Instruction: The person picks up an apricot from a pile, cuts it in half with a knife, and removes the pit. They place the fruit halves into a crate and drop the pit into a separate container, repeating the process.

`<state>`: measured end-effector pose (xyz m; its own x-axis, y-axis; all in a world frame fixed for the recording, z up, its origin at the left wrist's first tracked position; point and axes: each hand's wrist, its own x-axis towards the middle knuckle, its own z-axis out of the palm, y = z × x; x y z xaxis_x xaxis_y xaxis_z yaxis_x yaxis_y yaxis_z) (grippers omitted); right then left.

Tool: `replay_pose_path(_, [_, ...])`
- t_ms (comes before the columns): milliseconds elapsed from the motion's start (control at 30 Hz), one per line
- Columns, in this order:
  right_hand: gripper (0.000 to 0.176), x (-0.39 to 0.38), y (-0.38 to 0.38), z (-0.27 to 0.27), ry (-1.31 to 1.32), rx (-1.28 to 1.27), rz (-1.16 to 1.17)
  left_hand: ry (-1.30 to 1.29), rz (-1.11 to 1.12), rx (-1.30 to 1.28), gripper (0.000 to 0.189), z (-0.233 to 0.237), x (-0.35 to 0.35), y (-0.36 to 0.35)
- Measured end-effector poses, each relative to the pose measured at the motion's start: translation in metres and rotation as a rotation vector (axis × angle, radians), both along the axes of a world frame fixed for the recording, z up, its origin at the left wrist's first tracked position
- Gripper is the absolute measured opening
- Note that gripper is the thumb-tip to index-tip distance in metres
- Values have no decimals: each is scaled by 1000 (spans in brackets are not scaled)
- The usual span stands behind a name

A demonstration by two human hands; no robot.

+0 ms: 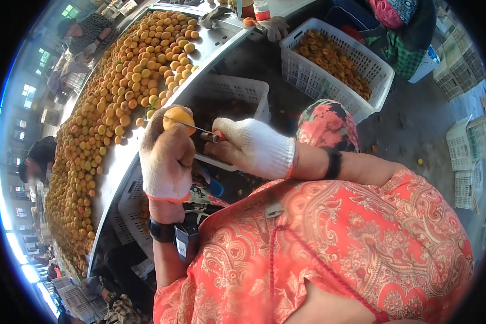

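My left hand point(170, 148), in a stained white glove, grips an orange-yellow fruit point(180, 120) near the edge of the metal table point(116, 162). My right hand point(243, 143), gloved too, is closed round the red handle of a small knife point(218, 136). The thin blade reaches left from the handle to the fruit and lies against it. Just beyond my left hand, a large heap of whole fruits point(140, 67) covers much of the table. Below both hands stands a white crate point(237, 86), its inside mostly in shadow.
A white crate point(380, 100) of cut fruit pieces stands at the upper right, near another person's clothing point(410, 51). A red jar point(261, 11) and a loose glove point(275, 27) are at the table's far end. Other people point(89, 35) sit along the left side. Stacked crates point(461, 146) stand far right.
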<state>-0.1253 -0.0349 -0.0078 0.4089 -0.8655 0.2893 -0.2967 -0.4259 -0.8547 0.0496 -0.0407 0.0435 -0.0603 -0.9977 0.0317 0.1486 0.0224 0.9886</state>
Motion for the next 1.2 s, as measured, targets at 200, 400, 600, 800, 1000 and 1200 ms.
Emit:
replay_pose_path(200, [30,4,1,5,40,14,-93,448,-30,276,32,-1,-10,-1])
replay_pose_path(400, [30,0,1,6,56,9,-110,372,101,281,36,-13,-8,-3])
replay_pose_path(600, [29,-4,2,8,1,-23,-113,164,39,75,34,-20,-5,0])
replay_pose_path(800, [32,-8,3,5,40,-25,-51,136,34,41,34,-16,-7,3])
replay_pose_path(1000, [34,-8,5,6,102,-22,-91,171,-12,-9,29,-22,-6,1])
replay_pose_path(1200, [33,-6,5,-4,93,-28,-117,240,-36,-10,26,-21,-15,1])
